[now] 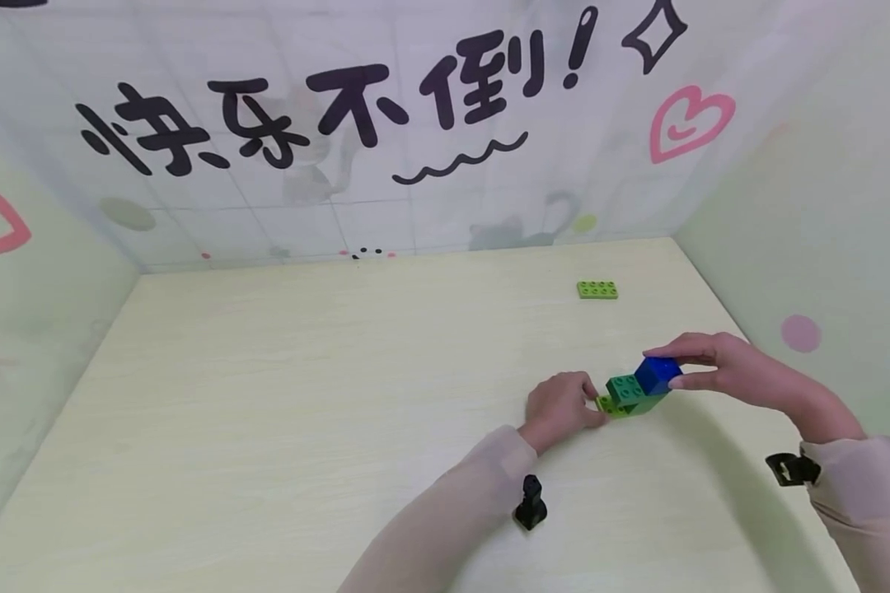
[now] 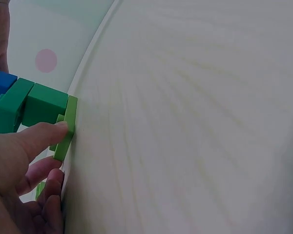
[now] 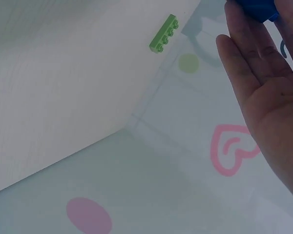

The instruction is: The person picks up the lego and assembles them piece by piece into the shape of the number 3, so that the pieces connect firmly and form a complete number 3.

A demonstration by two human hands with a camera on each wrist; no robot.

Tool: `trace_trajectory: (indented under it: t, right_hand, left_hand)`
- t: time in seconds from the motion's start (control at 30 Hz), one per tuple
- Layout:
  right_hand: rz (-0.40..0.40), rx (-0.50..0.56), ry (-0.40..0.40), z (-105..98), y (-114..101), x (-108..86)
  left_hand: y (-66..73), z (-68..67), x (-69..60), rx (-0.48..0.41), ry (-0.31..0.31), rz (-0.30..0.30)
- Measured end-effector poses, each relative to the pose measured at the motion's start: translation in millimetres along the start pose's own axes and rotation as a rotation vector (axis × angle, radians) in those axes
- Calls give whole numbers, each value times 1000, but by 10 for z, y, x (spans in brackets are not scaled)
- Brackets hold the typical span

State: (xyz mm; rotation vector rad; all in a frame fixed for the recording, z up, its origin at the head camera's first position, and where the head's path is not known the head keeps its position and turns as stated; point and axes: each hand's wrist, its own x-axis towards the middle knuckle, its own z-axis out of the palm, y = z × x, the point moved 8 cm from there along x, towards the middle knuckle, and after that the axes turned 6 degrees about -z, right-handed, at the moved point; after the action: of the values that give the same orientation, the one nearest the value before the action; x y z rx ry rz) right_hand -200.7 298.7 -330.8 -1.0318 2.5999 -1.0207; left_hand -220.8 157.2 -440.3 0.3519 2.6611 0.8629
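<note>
Left hand (image 1: 561,403) pinching lime plate (image 2: 71,113), right hand (image 1: 737,371) gripping blue brick (image 1: 656,376) at its two o'clock, I needed both steady.

Blue brick (image 1: 658,375) was pinched by right hand (image 1: 745,371) above stacked green bricks (image 1: 626,389); lime base (image 2: 71,119) was gripped by left hand (image 1: 559,407).

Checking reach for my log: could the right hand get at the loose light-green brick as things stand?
Probably yes: nothing visible stands between the right hand and the light-green brick, but its fingers grip the blue block, likely needing release first.
</note>
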Motion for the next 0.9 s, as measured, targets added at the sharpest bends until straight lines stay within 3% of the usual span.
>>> trace_trajectory:
  t: [0.2, 0.47, 0.73, 0.9]
  right_hand:
    - [-17, 28, -10, 0, -21, 61]
    - [9, 158, -34, 23, 39, 101]
    - [108, 143, -41, 60, 188, -28]
    - [173, 197, -48, 37, 256, -126]
  left_hand:
    - [-37, -35, 27, -7, 14, -10]
    - [-54, -71, 32, -11, 9, -22]
    - [-28, -24, 13, -16, -12, -36]
    - [10, 1, 7, -23, -25, -27]
